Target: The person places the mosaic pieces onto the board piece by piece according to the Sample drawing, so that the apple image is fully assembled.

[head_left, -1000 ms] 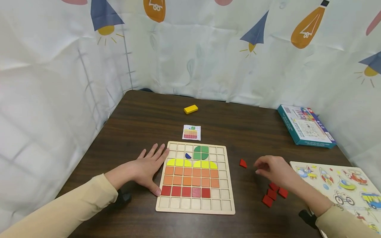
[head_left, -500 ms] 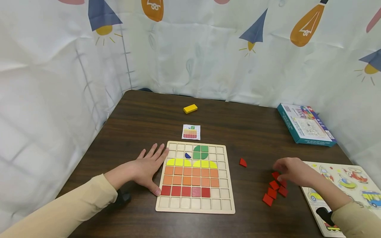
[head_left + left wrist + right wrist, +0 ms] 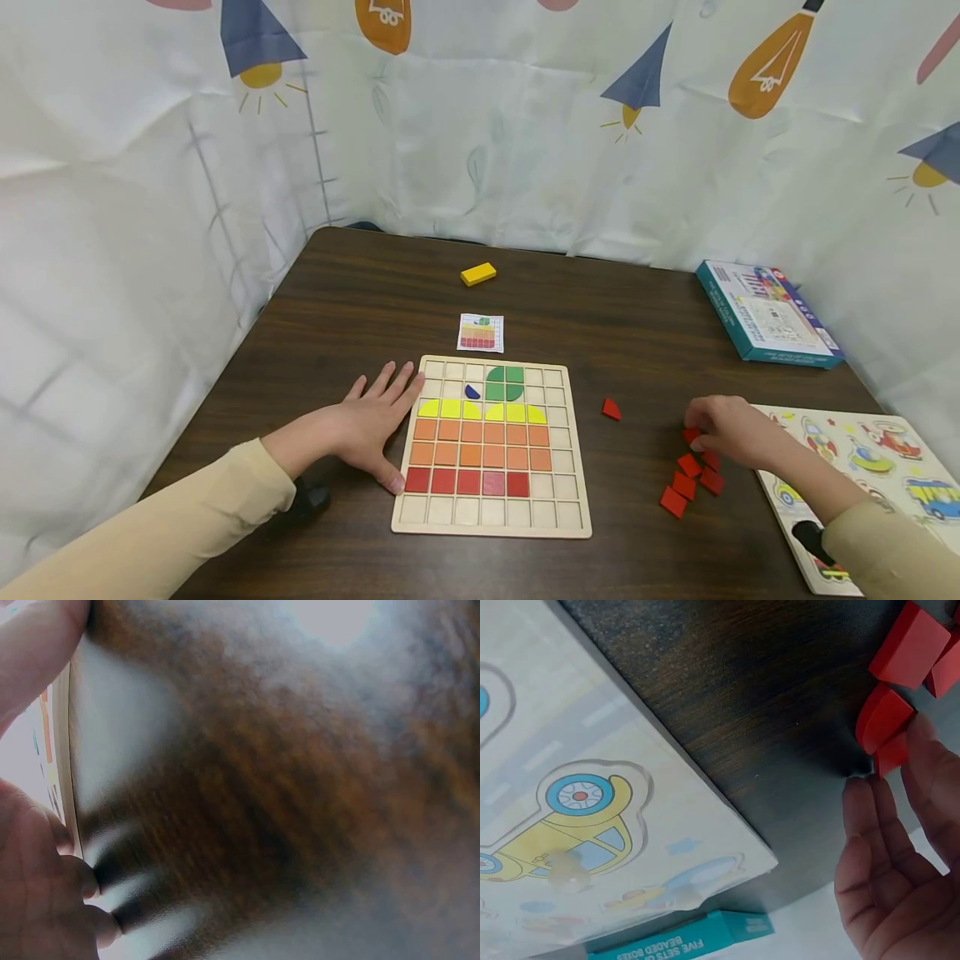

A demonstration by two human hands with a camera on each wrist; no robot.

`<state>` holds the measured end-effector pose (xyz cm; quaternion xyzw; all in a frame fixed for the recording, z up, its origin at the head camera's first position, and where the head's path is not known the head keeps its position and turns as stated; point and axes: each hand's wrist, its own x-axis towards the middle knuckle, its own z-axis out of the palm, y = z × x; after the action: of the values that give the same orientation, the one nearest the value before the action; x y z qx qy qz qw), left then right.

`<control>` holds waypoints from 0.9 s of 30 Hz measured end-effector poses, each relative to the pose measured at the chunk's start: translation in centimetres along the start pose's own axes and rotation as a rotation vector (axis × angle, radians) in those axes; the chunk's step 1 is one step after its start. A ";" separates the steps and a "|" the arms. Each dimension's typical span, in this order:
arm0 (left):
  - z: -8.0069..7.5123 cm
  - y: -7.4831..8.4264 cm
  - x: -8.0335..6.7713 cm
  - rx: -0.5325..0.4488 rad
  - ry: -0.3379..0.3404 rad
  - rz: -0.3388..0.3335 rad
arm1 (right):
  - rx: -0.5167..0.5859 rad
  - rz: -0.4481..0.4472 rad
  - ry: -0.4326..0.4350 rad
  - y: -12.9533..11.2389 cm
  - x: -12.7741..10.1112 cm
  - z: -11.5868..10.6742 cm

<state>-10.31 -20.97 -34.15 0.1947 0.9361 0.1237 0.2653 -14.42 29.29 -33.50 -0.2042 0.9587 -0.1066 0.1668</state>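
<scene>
Resting flat on the desk (image 3: 360, 283), the left hand (image 3: 371, 425) lies with fingers spread and straight against the left edge of the wooden grid board (image 3: 491, 527), thumb touching the edge beside the red row. The right hand (image 3: 731, 433) sits well to the right of the board, over a cluster of red pieces (image 3: 693, 479); in the right wrist view its fingertips (image 3: 877, 795) touch one small red piece (image 3: 891, 750), but whether they pinch it cannot be told. A single red piece (image 3: 611, 409) lies between the board and that cluster. A pattern card (image 3: 480, 332) lies just behind the board, a yellow block (image 3: 478, 273) farther behind. A vehicle puzzle (image 3: 862, 450) lies right of the cluster, a teal box (image 3: 768, 315) behind it.
</scene>
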 end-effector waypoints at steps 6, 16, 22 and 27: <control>0.0 0.0 0.0 -0.006 -0.003 0.007 | 0.017 0.011 0.026 -0.1 -0.1 0.2; 0.0 0.2 -0.1 -0.001 -0.010 0.000 | 0.022 -0.007 0.091 -1.8 -0.3 -0.3; -0.1 0.1 0.0 -0.006 -0.010 -0.007 | 0.102 -0.099 0.147 -6.2 0.0 -0.5; -0.1 0.2 0.1 -0.007 -0.013 -0.019 | 0.230 -0.187 0.094 -10.6 0.7 0.3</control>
<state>-10.35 -20.80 -34.04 0.1858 0.9357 0.1235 0.2732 -11.18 19.46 -31.10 -0.2671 0.9236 -0.2404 0.1331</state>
